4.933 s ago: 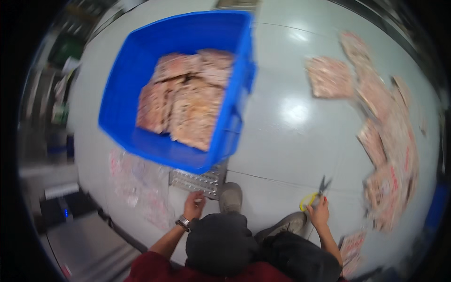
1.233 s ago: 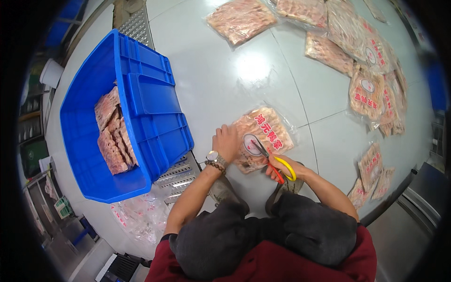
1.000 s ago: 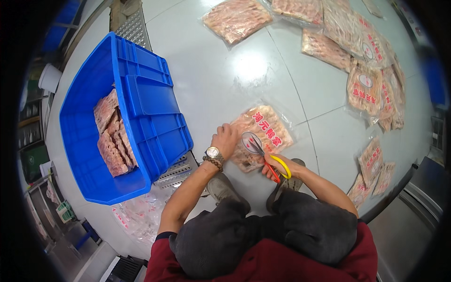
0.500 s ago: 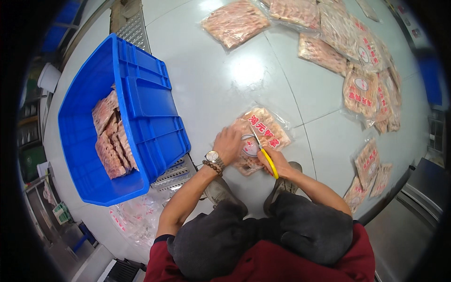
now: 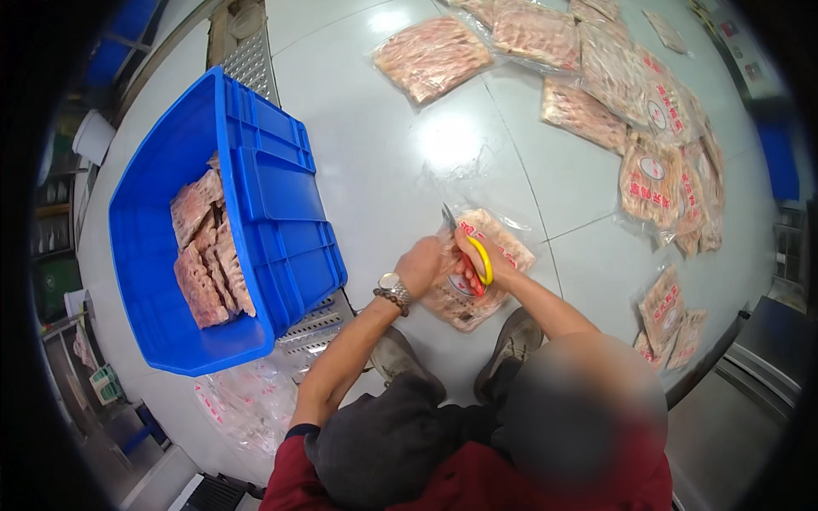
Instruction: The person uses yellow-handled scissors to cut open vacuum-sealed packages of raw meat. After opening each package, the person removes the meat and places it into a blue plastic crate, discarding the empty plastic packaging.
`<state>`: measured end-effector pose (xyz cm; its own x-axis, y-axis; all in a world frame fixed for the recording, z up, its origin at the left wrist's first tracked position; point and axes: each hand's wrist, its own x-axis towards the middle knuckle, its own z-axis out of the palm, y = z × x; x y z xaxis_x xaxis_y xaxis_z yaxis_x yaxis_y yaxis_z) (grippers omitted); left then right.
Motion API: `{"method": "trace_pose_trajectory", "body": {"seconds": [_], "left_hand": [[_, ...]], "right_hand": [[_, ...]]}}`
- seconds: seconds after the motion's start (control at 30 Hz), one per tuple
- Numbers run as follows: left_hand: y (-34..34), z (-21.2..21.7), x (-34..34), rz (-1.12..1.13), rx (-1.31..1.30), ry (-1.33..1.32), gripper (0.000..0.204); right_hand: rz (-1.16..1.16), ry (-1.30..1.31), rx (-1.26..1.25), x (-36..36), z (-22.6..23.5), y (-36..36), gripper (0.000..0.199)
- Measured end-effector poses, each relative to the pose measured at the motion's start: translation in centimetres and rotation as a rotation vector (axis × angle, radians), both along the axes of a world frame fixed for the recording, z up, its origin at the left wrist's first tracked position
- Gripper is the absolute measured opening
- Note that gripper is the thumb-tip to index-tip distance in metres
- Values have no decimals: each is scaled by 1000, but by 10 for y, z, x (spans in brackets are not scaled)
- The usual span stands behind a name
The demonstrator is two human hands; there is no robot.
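Observation:
A clear plastic bag of frozen meat (image 5: 460,313) with red printing lies flat on the floor in front of my feet. My left hand (image 5: 420,266) is closed at the bag's left side, pinching its plastic film. In my right hand (image 5: 496,266) is a pair of scissors (image 5: 486,255) with yellow and red handles. Their blades point up and left over the bag's far left part, close to my left fingers. Whether the blades are cutting the film I cannot tell.
To the left stands a blue crate (image 5: 277,196) with unwrapped frozen slabs (image 5: 204,289) inside. Empty plastic bags (image 5: 247,400) lie beside a metal drain grate (image 5: 311,328). Several more meat bags (image 5: 652,175) are piled far right, and a few (image 5: 669,315) lie nearer at the right.
My left hand has gone from lying spread on the bag to a closed grip at its left side. My right hand has moved up and left with the scissors, now over the bag.

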<state>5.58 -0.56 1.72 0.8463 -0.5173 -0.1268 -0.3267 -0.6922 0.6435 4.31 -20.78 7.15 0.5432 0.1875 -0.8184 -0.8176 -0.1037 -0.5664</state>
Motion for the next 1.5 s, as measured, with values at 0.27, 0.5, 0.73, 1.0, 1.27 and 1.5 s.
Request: {"method": "trace_pose_trajectory", "body": {"seconds": [0.27,0.5,0.73,1.0,1.27,1.5], "left_hand": [[38,-7,25,507,-31,-165,33],[-1,53,2,-202,-1,-220,55],[-17,22,-10,-19,91,94,48],[-13,26,3,-200,95,393,37],[-1,-3,-8,-126,-225,627,37],[1,13,7,-144,-176,853,44]], "right_hand": [[-156,13,258,-32,24,-22,72],[154,141,111,-98,47,-73,63],[378,223,63,-103,59,-90,69],[370,220,110,-110,36,-89,86],[212,177,191,-124,23,-82,69],[384,-230,-51,-98,23,-58,41]]}}
